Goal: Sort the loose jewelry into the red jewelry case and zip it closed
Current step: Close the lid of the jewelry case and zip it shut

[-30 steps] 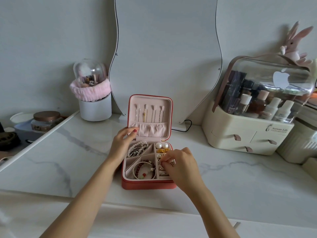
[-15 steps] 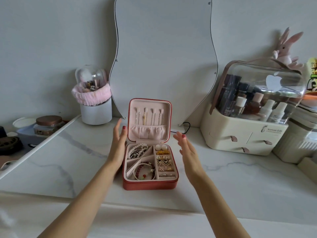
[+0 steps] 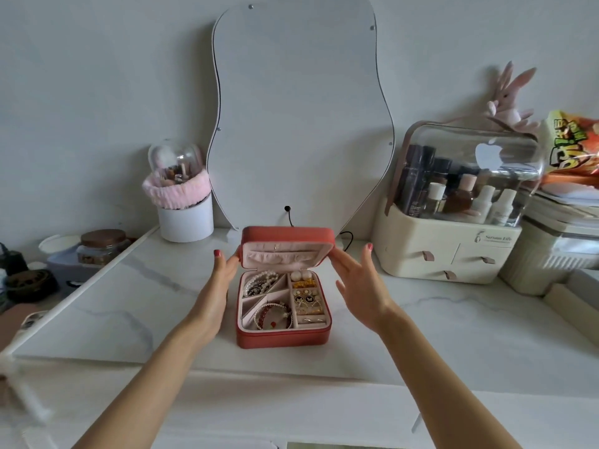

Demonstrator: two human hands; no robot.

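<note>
Red jewelry case [image 3: 283, 337], lid half-lowered between flat-fingered left hand [image 3: 216, 288] and right hand [image 3: 359, 286].

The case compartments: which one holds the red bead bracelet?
The near-left compartment of the case, closest to the person. The far-left one holds white pearl strands, and the right ones hold earrings.
</note>
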